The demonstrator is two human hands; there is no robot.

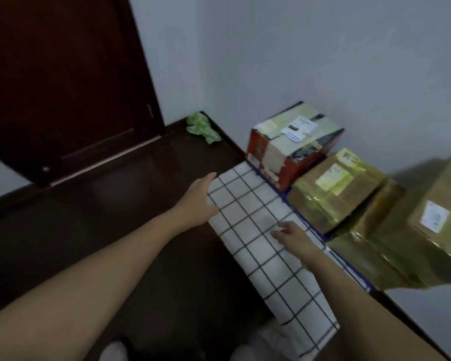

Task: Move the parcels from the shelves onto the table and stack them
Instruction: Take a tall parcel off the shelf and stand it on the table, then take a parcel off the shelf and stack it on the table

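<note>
Parcels are lined up on a top with a blue edge (310, 231), close to the pale wall (323, 48). A red box (292, 149) is set at the far end. A brown taped parcel (333, 194) is set just beside it, and the two look to be touching. A big brown parcel (427, 217) is seen at the right, very blurred, with another taped parcel (370, 248) low in front of it. Whether the blue-edged top is a shelf or the table cannot be told. A checked cloth (258, 256) is hung down over the front, below the blue edge. The left hand (201, 201) is placed at the far left side of the cloth. Most of its fingers are hidden by the cloth, so a grip cannot be told. The right hand (294, 238) is laid on the cloth just under the blue edge. Its fingers are loosely bent and only touch the cloth; nothing is held in them. All the parcels lie up and to the right of both hands, past the blue edge. The right hand is much nearer to them, and the brown taped parcel is the nearest one to it. The long side of that parcel seems to run from the blue edge back to the wall, so it would likely be taken by its two long sides. No parcel is held yet, so the moving is judged to be still ahead.
</note>
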